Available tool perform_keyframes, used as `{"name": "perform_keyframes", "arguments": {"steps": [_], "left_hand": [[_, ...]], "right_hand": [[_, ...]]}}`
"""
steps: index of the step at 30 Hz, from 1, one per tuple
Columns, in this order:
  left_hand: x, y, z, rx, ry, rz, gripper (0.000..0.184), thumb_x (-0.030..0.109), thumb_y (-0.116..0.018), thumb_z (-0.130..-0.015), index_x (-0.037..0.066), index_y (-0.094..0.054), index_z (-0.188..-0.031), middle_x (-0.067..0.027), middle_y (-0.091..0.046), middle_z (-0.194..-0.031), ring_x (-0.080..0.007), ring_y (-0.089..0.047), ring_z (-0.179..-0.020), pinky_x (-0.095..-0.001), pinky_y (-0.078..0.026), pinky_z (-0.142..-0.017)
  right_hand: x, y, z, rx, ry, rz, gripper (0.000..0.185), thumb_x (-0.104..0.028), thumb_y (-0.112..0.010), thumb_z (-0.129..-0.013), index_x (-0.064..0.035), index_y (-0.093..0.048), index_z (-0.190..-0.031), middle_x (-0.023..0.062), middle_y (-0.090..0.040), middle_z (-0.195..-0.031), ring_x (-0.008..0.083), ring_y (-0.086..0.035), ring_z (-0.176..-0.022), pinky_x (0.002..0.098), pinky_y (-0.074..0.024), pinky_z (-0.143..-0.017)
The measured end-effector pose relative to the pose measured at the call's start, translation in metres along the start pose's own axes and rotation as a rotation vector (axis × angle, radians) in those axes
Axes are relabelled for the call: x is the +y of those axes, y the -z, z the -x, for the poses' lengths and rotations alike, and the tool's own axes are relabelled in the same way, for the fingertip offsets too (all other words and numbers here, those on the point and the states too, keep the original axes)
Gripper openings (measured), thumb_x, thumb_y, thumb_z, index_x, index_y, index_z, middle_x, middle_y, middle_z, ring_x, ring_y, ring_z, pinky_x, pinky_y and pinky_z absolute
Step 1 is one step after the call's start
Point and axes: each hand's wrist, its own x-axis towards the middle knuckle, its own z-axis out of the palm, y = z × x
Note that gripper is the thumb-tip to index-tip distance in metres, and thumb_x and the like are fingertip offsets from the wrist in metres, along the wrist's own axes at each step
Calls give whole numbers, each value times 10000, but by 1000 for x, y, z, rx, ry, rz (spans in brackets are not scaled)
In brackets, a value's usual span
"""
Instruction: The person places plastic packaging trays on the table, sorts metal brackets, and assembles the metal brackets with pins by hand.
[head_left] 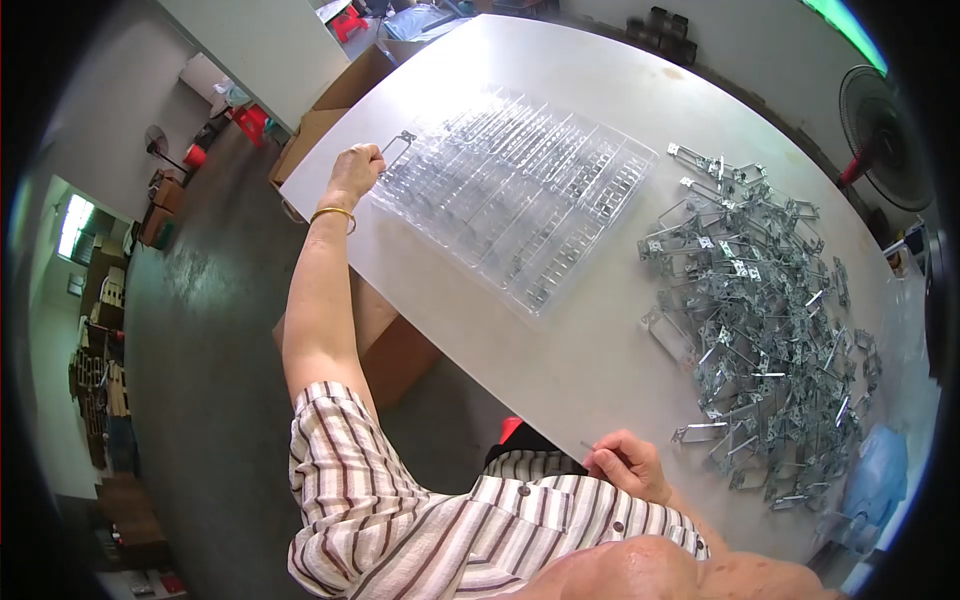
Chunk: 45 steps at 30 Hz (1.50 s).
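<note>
My left hand [357,172] reaches out to the left edge of the clear plastic tray [480,262]. Its fingers are closed on a thin metal bracket [400,149], a narrow open frame held up at the tray's corner. Rows of compartments in the tray hold many similar metal parts. Near the table's front edge, my right hand [630,466] is pinched shut, close to my body. A small thin grey piece [588,446] sticks out from its fingertips; its kind cannot be made out. To the right lies a large loose pile of metal brackets [765,330].
The white table [570,370] has a curved edge. Cardboard boxes [345,85] stand beside and below it at the left. A black fan [885,140] is at the far right. A blue plastic-wrapped item [877,475] sits at the right edge, near the pile.
</note>
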Motion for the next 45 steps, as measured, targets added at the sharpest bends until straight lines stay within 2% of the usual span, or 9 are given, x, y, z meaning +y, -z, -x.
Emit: {"name": "perform_keyframes", "arguments": {"steps": [12,19,25,31,45], "left_hand": [[-2,-6,-9,-78,-2,-59,146,146,-715,-891,27,-758,-964,-171,-765,-952,-317,-741,-921,-396,-571,-860],[-2,-7,-7,-189,105,-17,168,123,-679,-902,46,-765,-1025,-204,-762,-1013,-337,-742,-981,-403,-568,-917],[5,-4,-9,-241,76,-131,176,71,-659,-904,58,-758,-1049,-199,-757,-1046,-341,-738,-999,-407,-567,-928],[14,-2,-8,-241,83,-276,244,4,-638,-886,83,-737,-1094,-197,-741,-1125,-376,-710,-1082,-430,-566,-945],[26,3,-6,-237,105,-340,203,29,-629,-922,102,-751,-1068,-168,-740,-1134,-340,-706,-1102,-430,-552,-969]], "right_hand": [[-8,-1,-3,53,-30,-13,83,-96,-629,-1052,-18,-641,-1026,27,-704,-816,81,-652,-684,242,-519,-602],[-6,0,-3,42,-11,-5,90,-101,-627,-1053,-18,-640,-1020,32,-710,-821,85,-660,-680,246,-521,-595],[-4,2,-3,35,-12,-7,86,-96,-626,-1050,-15,-638,-1022,38,-715,-833,90,-664,-684,248,-525,-597],[-5,4,-2,24,-19,2,83,-94,-624,-1049,-15,-636,-1025,46,-729,-856,93,-670,-699,248,-537,-618],[-5,6,-2,6,-20,-21,80,-87,-615,-1054,-11,-626,-1030,41,-721,-859,82,-656,-716,241,-535,-631]]}}
